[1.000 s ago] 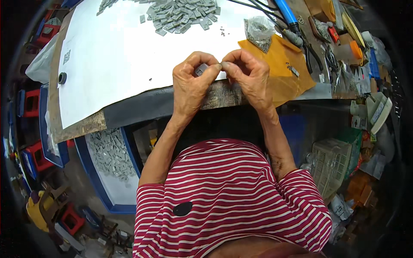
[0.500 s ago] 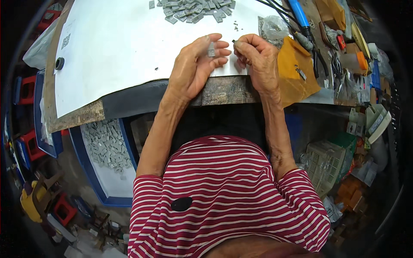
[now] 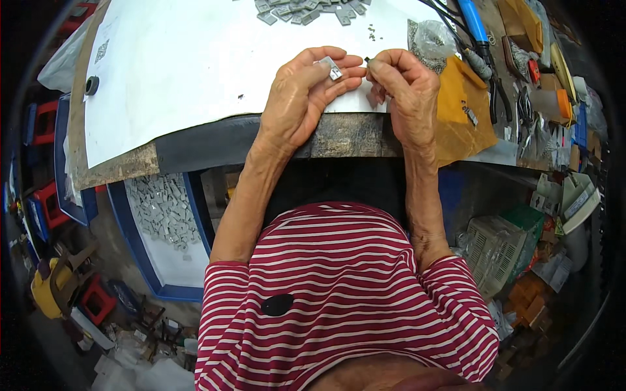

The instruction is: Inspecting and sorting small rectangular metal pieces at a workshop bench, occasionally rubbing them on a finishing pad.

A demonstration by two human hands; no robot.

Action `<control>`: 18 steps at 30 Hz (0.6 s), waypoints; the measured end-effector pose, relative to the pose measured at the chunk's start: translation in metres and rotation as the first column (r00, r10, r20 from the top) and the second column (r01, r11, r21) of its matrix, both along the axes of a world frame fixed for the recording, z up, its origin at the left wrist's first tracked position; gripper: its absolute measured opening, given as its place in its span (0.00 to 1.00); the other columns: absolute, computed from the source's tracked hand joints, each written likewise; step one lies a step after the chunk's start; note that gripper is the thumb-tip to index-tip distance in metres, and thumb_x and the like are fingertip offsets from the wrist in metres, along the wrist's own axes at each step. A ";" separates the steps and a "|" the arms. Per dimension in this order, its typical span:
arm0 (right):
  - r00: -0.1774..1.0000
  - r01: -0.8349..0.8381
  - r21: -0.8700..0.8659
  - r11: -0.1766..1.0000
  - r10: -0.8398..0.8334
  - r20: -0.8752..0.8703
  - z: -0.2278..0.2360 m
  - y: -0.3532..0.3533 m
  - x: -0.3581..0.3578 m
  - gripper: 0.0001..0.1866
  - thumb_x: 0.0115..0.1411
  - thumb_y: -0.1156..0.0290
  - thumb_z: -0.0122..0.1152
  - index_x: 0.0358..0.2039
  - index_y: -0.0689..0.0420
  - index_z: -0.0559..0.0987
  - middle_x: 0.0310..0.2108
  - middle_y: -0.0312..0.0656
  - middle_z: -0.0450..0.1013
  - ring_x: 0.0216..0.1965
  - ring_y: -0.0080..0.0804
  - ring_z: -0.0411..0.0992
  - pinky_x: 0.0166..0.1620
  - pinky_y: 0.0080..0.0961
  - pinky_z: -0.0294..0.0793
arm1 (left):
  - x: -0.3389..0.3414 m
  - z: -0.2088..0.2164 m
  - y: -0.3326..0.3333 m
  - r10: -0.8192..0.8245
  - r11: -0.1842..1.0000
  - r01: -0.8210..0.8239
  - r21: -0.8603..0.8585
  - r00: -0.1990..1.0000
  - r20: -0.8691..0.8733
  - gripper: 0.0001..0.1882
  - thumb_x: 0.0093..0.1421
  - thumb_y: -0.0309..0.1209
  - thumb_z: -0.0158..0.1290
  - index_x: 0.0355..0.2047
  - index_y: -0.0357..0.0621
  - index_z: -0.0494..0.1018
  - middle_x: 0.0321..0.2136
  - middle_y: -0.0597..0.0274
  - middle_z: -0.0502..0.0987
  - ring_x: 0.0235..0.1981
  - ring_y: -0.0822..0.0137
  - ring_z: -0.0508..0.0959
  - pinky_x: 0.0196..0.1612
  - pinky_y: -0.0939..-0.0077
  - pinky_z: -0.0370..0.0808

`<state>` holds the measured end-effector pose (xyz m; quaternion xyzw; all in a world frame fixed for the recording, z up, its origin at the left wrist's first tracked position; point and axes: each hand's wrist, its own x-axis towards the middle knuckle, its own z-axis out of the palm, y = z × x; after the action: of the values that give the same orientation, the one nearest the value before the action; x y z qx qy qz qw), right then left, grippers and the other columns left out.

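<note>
Over the white sheet (image 3: 176,65) near the table's front edge, my left hand (image 3: 303,91) holds a small flat grey plastic piece (image 3: 332,68) between thumb and fingers, its marked face upward. Just to the right, my right hand (image 3: 407,88) pinches a tiny dark part (image 3: 368,60) between thumb and forefinger. The two hands are close together, and the dark part is apart from the grey piece. A heap of similar grey pieces (image 3: 306,12) lies beyond them. Several tiny parts (image 3: 372,32) are scattered on the sheet past my right hand.
At right lie an orange-brown paper sheet (image 3: 463,124), a clear bag (image 3: 433,39), a blue-handled tool (image 3: 472,21) and black-handled pliers (image 3: 501,101). A black ring (image 3: 92,85) sits at the left. Below the table, a blue tray (image 3: 153,277) holds many grey pieces.
The grey piece in my left hand has tilted and turned, showing more of its face. Both hands appear slightly farther right in the picture, as does the table, so the view has shifted.
</note>
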<state>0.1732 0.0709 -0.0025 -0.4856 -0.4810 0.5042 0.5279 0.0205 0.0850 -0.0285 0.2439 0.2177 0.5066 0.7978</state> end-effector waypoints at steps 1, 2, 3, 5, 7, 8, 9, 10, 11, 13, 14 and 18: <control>1.000 0.006 -0.005 1.000 -0.006 0.017 0.001 -0.001 0.000 0.07 0.54 0.73 0.54 0.28 0.64 0.73 0.21 0.34 0.68 0.20 0.15 0.62 0.23 0.13 0.61 | 0.001 0.001 -0.001 0.013 1.000 -0.013 0.005 1.000 -0.010 0.14 0.58 0.22 0.36 0.43 0.27 0.60 0.41 0.37 0.68 0.43 0.54 0.72 0.49 0.68 0.72; 1.000 0.007 -0.003 1.000 -0.007 0.016 0.001 -0.003 -0.001 0.07 0.54 0.73 0.54 0.28 0.64 0.73 0.21 0.34 0.68 0.20 0.15 0.62 0.23 0.13 0.61 | 0.002 0.002 -0.002 0.026 1.000 -0.025 0.010 0.999 -0.021 0.13 0.58 0.23 0.37 0.41 0.28 0.61 0.39 0.38 0.69 0.41 0.57 0.74 0.46 0.71 0.74; 1.000 0.011 -0.012 1.000 -0.010 0.023 0.002 -0.004 -0.001 0.07 0.54 0.73 0.54 0.28 0.64 0.73 0.21 0.34 0.68 0.20 0.15 0.62 0.23 0.13 0.61 | 0.003 0.003 -0.003 0.023 1.000 -0.023 0.011 1.000 -0.021 0.13 0.58 0.23 0.37 0.41 0.28 0.61 0.39 0.38 0.69 0.41 0.57 0.74 0.46 0.71 0.74; 0.999 0.018 -0.019 1.000 -0.017 0.029 0.002 -0.006 0.000 0.06 0.54 0.73 0.54 0.28 0.64 0.73 0.21 0.34 0.68 0.20 0.15 0.62 0.24 0.13 0.61 | 0.005 0.005 -0.004 0.029 0.998 -0.026 0.055 0.997 -0.066 0.12 0.59 0.24 0.36 0.41 0.31 0.60 0.38 0.41 0.70 0.39 0.61 0.75 0.44 0.74 0.75; 1.000 0.003 -0.023 1.000 -0.003 0.024 0.001 -0.008 0.001 0.07 0.55 0.73 0.54 0.28 0.64 0.73 0.21 0.34 0.68 0.20 0.16 0.62 0.24 0.12 0.62 | 0.008 0.008 -0.006 0.049 0.995 -0.038 0.096 0.992 -0.117 0.12 0.59 0.25 0.36 0.42 0.33 0.60 0.39 0.42 0.71 0.38 0.63 0.75 0.42 0.75 0.75; 1.000 0.005 -0.021 1.000 -0.004 0.024 0.000 -0.009 0.001 0.07 0.55 0.73 0.54 0.28 0.64 0.73 0.21 0.34 0.68 0.20 0.16 0.62 0.24 0.12 0.62 | 0.009 0.009 -0.006 0.073 0.990 -0.051 0.134 0.983 -0.167 0.12 0.60 0.25 0.36 0.43 0.34 0.59 0.39 0.43 0.71 0.37 0.65 0.75 0.41 0.77 0.75; 1.000 0.016 -0.008 1.000 -0.016 -0.018 -0.002 -0.009 0.002 0.06 0.54 0.73 0.54 0.28 0.63 0.73 0.21 0.34 0.69 0.19 0.14 0.63 0.22 0.11 0.61 | 0.011 0.009 -0.007 0.070 0.990 -0.047 0.137 0.984 -0.166 0.12 0.60 0.25 0.36 0.43 0.34 0.59 0.39 0.43 0.71 0.37 0.65 0.75 0.41 0.77 0.75; 0.998 0.027 0.004 1.000 -0.027 -0.061 -0.003 -0.010 0.002 0.06 0.54 0.73 0.55 0.28 0.63 0.73 0.21 0.34 0.71 0.19 0.12 0.63 0.21 0.09 0.61 | 0.013 0.010 -0.008 0.073 0.988 -0.047 0.145 0.981 -0.178 0.12 0.60 0.27 0.37 0.43 0.36 0.59 0.39 0.45 0.71 0.36 0.67 0.75 0.40 0.78 0.75; 0.998 0.031 0.007 1.000 -0.030 -0.061 -0.002 -0.010 0.002 0.06 0.54 0.73 0.55 0.28 0.63 0.73 0.21 0.34 0.71 0.19 0.12 0.63 0.21 0.09 0.61 | 0.014 0.010 -0.009 0.076 0.987 -0.047 0.153 0.979 -0.189 0.11 0.61 0.28 0.37 0.43 0.37 0.59 0.39 0.47 0.71 0.35 0.69 0.74 0.39 0.79 0.75; 0.991 0.029 -0.022 0.999 -0.032 -0.133 0.000 -0.011 0.002 0.06 0.55 0.73 0.54 0.28 0.64 0.73 0.25 0.37 0.73 0.20 0.14 0.65 0.23 0.10 0.64 | 0.017 0.010 -0.012 0.090 0.981 -0.047 0.189 0.970 -0.225 0.12 0.61 0.30 0.39 0.43 0.38 0.60 0.39 0.48 0.71 0.35 0.69 0.74 0.39 0.79 0.75; 0.990 0.031 -0.019 0.999 -0.033 -0.133 0.000 -0.012 0.002 0.06 0.55 0.73 0.54 0.28 0.64 0.73 0.25 0.37 0.73 0.20 0.14 0.65 0.23 0.10 0.64 | 0.018 0.010 -0.013 0.106 0.974 -0.048 0.222 0.960 -0.260 0.12 0.62 0.32 0.40 0.43 0.38 0.60 0.39 0.49 0.71 0.35 0.70 0.74 0.39 0.79 0.74; 0.986 0.008 0.005 1.000 -0.007 -0.166 -0.002 -0.015 0.005 0.06 0.55 0.74 0.52 0.28 0.65 0.72 0.29 0.42 0.74 0.23 0.16 0.68 0.25 0.12 0.68 | 0.024 0.012 -0.016 0.156 0.952 -0.073 0.298 0.951 -0.266 0.13 0.62 0.35 0.42 0.42 0.39 0.60 0.39 0.51 0.72 0.34 0.70 0.74 0.38 0.79 0.75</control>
<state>0.1785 0.0556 -0.0041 -0.4421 -0.4349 0.5396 0.5694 0.0449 0.0689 -0.0168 0.4136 0.2695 0.5379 0.6834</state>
